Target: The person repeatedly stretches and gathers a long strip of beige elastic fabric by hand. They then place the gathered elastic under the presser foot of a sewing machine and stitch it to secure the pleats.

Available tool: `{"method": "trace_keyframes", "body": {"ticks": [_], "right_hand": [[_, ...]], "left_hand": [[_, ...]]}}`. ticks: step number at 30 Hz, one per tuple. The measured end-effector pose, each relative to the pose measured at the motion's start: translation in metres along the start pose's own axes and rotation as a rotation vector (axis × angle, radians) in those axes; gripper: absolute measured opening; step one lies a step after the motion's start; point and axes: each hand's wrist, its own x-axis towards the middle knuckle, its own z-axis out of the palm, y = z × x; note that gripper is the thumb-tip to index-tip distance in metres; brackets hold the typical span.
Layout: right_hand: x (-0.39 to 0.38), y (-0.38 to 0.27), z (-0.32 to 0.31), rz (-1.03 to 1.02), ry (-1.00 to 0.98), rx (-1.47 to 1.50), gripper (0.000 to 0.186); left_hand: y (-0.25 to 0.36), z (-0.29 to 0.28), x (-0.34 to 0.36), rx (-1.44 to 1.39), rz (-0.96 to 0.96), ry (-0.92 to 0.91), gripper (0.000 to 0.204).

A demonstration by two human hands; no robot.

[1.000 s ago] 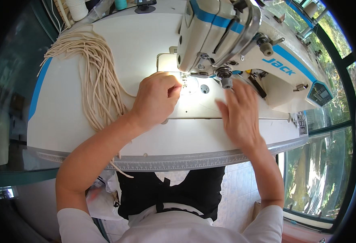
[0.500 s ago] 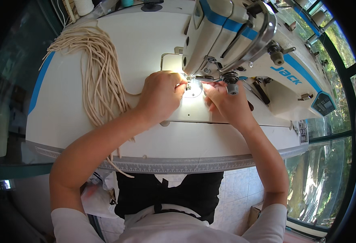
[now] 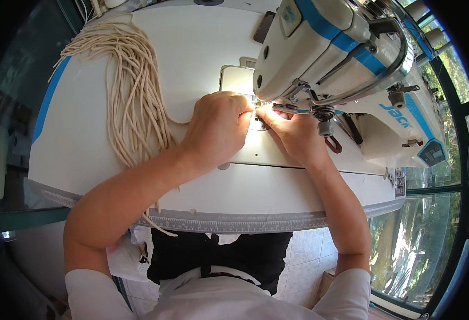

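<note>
My left hand (image 3: pixel 218 127) is closed in a pinch beside the needle area of a white and blue sewing machine (image 3: pixel 346 58). Its fingertips meet under the bright lamp glow, and whatever lies between them is hidden. From the other side, my right hand (image 3: pixel 301 136) reaches in below the machine head, thumb and fingers pinched close to the left fingertips. The presser foot (image 3: pixel 259 120) shows just beneath the hands. A long bundle of cream cords (image 3: pixel 133 90) lies to the left, and one cord runs from it behind my left hand.
A grey ruler strip (image 3: pixel 234 223) edges the front of the white table (image 3: pixel 191 48). Behind the machine head rests a dark flat object (image 3: pixel 265 26). A dark-handled tool (image 3: pixel 332 144) lies right of my right hand. Windows (image 3: pixel 416 240) stand at the right.
My right hand has moved in toward the needle and my left fingertips, and its fingers have drawn together. The left hand keeps its pinch. The whole view has shifted slightly.
</note>
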Motion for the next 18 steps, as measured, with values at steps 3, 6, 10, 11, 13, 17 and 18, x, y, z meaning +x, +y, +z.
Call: {"method": "trace_keyframes", "body": {"ticks": [3, 6, 10, 11, 13, 17, 18], "right_hand": [[-0.003, 0.006, -0.003, -0.156, 0.060, -0.026, 0.022], [-0.008, 0.024, -0.020, -0.239, 0.082, -0.218, 0.013], [-0.011, 0.000, -0.035, 0.236, 0.021, -0.030, 0.007], [-0.012, -0.010, -0.029, 0.368, 0.033, 0.231, 0.007], [-0.012, -0.009, -0.020, 0.340, -0.079, 0.189, 0.013], [-0.011, -0.004, -0.007, 0.209, -0.091, 0.139, 0.021], [-0.010, -0.005, -0.007, 0.138, -0.081, 0.084, 0.021]], "left_hand": [[0.003, 0.000, 0.001, -0.023, -0.013, 0.006, 0.003], [0.005, -0.001, 0.001, -0.051, -0.027, 0.006, 0.003], [0.003, 0.002, 0.002, -0.022, -0.008, -0.001, 0.004], [0.002, 0.001, 0.002, -0.015, -0.014, 0.000, 0.003], [0.003, 0.002, 0.002, -0.014, -0.023, -0.002, 0.003], [0.003, 0.003, 0.004, 0.037, -0.032, -0.025, 0.004], [0.002, 0.004, 0.004, 0.046, -0.019, -0.025, 0.004]]}}
